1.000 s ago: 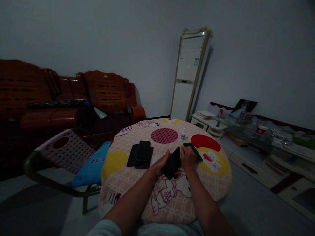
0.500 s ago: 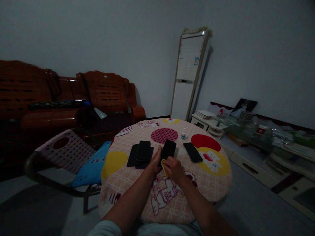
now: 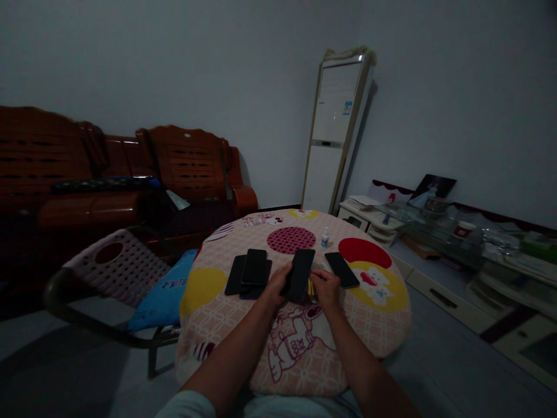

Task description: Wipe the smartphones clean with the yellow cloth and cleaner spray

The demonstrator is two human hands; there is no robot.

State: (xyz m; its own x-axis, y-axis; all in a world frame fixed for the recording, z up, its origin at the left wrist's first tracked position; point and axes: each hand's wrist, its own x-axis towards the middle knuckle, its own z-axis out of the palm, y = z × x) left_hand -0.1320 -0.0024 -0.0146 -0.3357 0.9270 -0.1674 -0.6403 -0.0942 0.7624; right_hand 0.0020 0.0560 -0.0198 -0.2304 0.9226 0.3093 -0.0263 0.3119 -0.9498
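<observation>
My left hand (image 3: 277,285) is closed on the left edge of a black smartphone (image 3: 300,273), held tilted over the round table. At the phone's right edge, my right hand (image 3: 327,285) pinches a yellow cloth (image 3: 310,288), partly hidden by the fingers and the phone. Left of my left hand, several dark phones lie in an overlapping pile, one phone (image 3: 254,267) on top. Another black smartphone (image 3: 342,269) lies flat just beyond my right hand. A small white bottle (image 3: 325,238) with a blue label stands upright behind the phones.
A patterned cloth (image 3: 243,232) covers the round table. Left of it stands a woven chair (image 3: 117,267) with a blue cushion (image 3: 167,290), before wooden sofas (image 3: 187,162). A tall white air conditioner (image 3: 333,128) stands behind; a low cabinet (image 3: 429,293) runs along the right.
My right hand has moved right with the yellow cloth, from the phone's lower front to its right edge. The held phone has turned and shifted slightly right in my left hand.
</observation>
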